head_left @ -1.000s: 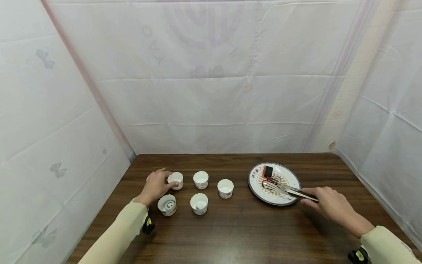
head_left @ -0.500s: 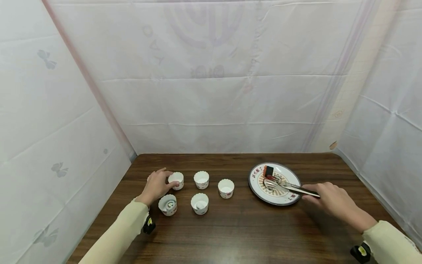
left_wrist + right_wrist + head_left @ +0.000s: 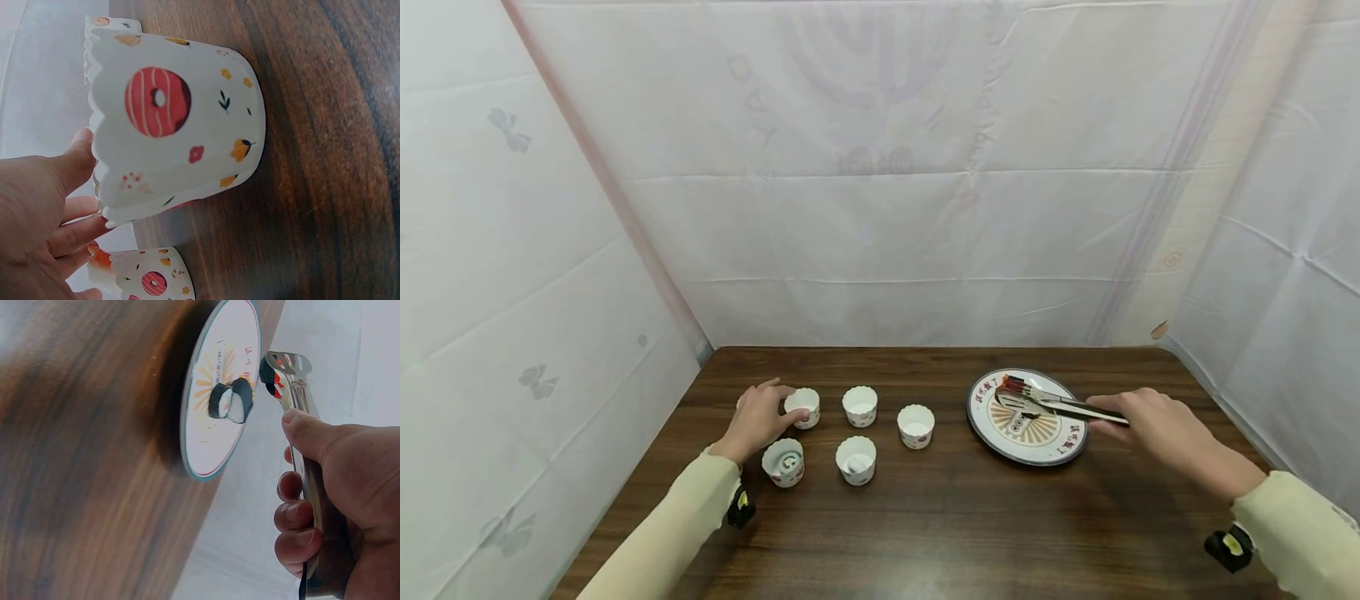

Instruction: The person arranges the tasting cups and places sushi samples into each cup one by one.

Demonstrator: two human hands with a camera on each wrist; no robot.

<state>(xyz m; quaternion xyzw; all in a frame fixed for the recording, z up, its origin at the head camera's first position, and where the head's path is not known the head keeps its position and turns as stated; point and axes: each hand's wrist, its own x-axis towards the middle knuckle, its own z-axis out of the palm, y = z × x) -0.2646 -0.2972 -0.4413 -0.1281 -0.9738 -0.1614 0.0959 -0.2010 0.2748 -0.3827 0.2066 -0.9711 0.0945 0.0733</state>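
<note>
My left hand (image 3: 758, 421) holds a white paper baking cup (image 3: 803, 408) between thumb and fingers. In the left wrist view, a nearer baking cup (image 3: 169, 112) with a doughnut print hides the held one. This front-left cup shows a slice of sushi roll (image 3: 788, 463) inside in the head view. My right hand (image 3: 1153, 433) grips metal tongs (image 3: 1060, 405) with dark handles. Their tips pinch a dark piece of sushi with red topping (image 3: 270, 376), apart from the plate (image 3: 200, 456) in the right wrist view. Sushi roll slices (image 3: 220, 401) lie on that plate, partly behind the tongs in the head view.
More white paper cups stand to the right of my left hand: a back one (image 3: 860, 407), a front one (image 3: 856, 461) and a right one (image 3: 916, 427). Another cup (image 3: 153, 275) with something orange stands behind the hand. White cloth (image 3: 910, 250) hangs around the wooden table (image 3: 925, 525).
The tongs have shifted toward the plate's far-left side and taken hold of the dark sushi with red topping, lifting it. My left hand has stayed at its cup.
</note>
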